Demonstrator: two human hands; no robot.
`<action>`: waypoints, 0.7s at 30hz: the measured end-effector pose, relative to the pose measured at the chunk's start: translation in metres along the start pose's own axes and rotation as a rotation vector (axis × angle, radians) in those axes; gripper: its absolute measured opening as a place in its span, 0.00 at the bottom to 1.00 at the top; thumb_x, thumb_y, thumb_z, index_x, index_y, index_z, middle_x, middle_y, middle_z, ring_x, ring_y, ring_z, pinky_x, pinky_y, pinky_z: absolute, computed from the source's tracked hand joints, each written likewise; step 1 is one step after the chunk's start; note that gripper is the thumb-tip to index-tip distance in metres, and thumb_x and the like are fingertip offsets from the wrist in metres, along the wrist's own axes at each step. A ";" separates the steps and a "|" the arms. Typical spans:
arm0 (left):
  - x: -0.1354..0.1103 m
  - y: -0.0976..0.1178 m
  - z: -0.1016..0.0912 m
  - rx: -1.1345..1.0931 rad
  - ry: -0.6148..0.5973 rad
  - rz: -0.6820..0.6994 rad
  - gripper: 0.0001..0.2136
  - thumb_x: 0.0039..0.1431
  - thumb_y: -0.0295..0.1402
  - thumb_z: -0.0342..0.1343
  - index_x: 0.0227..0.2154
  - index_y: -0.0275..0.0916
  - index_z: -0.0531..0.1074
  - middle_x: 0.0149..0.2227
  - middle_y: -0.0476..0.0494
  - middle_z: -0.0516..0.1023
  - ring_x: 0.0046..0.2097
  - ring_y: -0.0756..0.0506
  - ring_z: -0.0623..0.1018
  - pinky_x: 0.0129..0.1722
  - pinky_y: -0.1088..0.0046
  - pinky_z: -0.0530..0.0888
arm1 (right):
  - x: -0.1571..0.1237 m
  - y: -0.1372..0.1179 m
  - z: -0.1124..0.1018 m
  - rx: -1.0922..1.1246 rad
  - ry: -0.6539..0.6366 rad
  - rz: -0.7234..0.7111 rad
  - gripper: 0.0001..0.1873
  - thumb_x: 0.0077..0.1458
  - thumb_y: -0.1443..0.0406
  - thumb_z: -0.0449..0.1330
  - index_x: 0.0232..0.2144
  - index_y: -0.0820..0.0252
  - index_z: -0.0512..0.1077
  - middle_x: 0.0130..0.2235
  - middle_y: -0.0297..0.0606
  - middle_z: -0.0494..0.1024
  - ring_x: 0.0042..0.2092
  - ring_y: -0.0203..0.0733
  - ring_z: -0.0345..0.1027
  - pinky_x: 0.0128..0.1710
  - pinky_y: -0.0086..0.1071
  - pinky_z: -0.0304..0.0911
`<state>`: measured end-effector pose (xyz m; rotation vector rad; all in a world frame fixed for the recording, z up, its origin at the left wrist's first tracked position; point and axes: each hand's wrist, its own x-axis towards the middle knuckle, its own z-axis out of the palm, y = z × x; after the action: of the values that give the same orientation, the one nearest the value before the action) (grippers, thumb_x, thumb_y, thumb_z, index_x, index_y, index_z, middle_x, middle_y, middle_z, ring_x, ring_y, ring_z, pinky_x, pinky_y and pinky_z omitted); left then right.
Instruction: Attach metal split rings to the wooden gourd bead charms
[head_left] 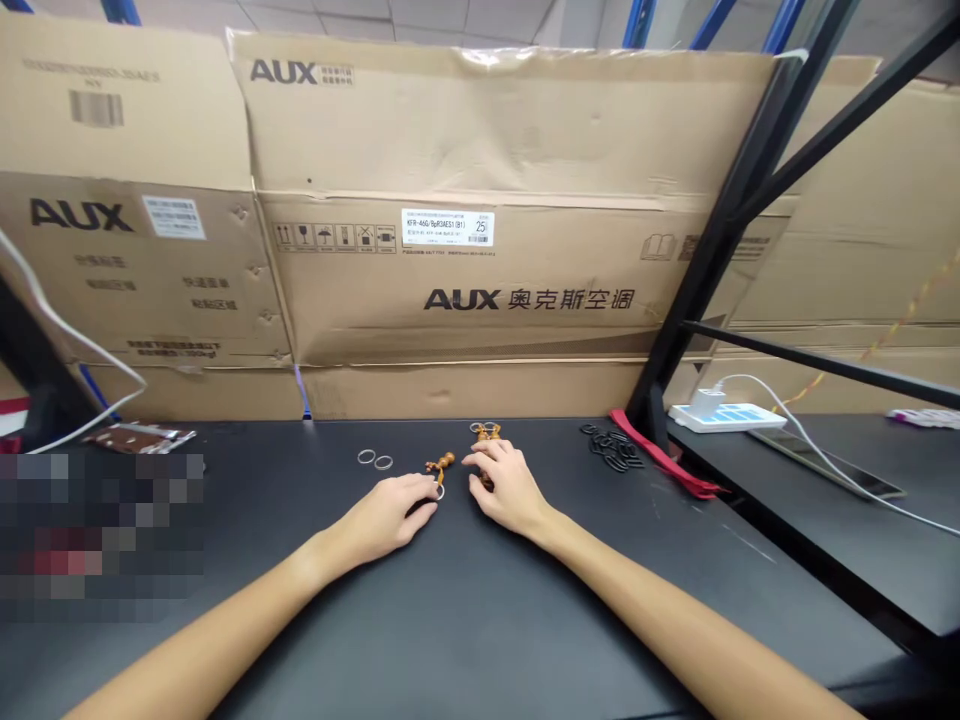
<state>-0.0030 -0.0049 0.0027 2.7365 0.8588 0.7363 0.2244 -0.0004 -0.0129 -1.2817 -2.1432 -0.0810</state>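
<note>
My left hand [394, 512] rests on the black table, fingers closed at the metal ring of a gourd keychain [444, 461]. The small brown gourd lies beyond the fingertips, with its ring partly under them. Just to the right, my right hand [510, 487] is over a group of similar keychains [487, 431], its fingers spread apart. Their rings and amber-coloured parts show past the knuckles, and a dark brown piece shows under the palm; the hand covers the rest. Two loose metal rings lie left of the keychain, a left ring [366, 457] and a right ring [383, 463].
Right of my hands lie several black clasps or loops [613, 447] and a red strap [660, 455]. A white power strip [727, 416] and a flat dark device [832, 465] sit beyond the black frame post [701, 230]. Large cardboard boxes [465, 340] wall off the back. A brown packet [141, 437] lies left.
</note>
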 end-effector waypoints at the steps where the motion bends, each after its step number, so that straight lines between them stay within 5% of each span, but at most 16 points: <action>1: -0.001 0.001 -0.002 -0.026 -0.015 0.018 0.09 0.64 0.29 0.47 0.40 0.41 0.72 0.41 0.44 0.77 0.42 0.46 0.77 0.46 0.71 0.71 | 0.000 -0.002 -0.001 0.018 0.005 -0.042 0.15 0.54 0.69 0.55 0.44 0.56 0.73 0.51 0.44 0.71 0.54 0.49 0.59 0.51 0.45 0.59; 6: 0.001 -0.001 0.002 -0.090 -0.014 0.069 0.08 0.63 0.29 0.48 0.35 0.40 0.73 0.34 0.46 0.78 0.37 0.48 0.77 0.43 0.73 0.71 | -0.003 -0.012 -0.003 0.006 -0.088 -0.204 0.21 0.56 0.68 0.54 0.51 0.51 0.70 0.59 0.40 0.64 0.61 0.53 0.49 0.57 0.52 0.53; 13: 0.002 0.000 0.005 -0.158 0.040 0.032 0.05 0.60 0.30 0.54 0.32 0.40 0.74 0.35 0.46 0.78 0.37 0.48 0.77 0.43 0.73 0.71 | -0.005 -0.012 -0.002 0.006 -0.110 -0.223 0.09 0.59 0.66 0.54 0.38 0.53 0.75 0.58 0.40 0.64 0.61 0.53 0.49 0.56 0.53 0.54; 21: 0.002 -0.001 0.003 -0.152 0.069 -0.029 0.03 0.58 0.32 0.56 0.34 0.39 0.73 0.39 0.45 0.73 0.40 0.47 0.75 0.45 0.70 0.71 | -0.003 -0.018 -0.005 0.160 -0.068 -0.206 0.07 0.60 0.67 0.54 0.34 0.56 0.73 0.54 0.40 0.68 0.57 0.47 0.54 0.57 0.49 0.54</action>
<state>-0.0013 -0.0029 0.0006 2.5736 0.8181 0.8579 0.2127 -0.0142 -0.0060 -0.9843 -2.2841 0.0482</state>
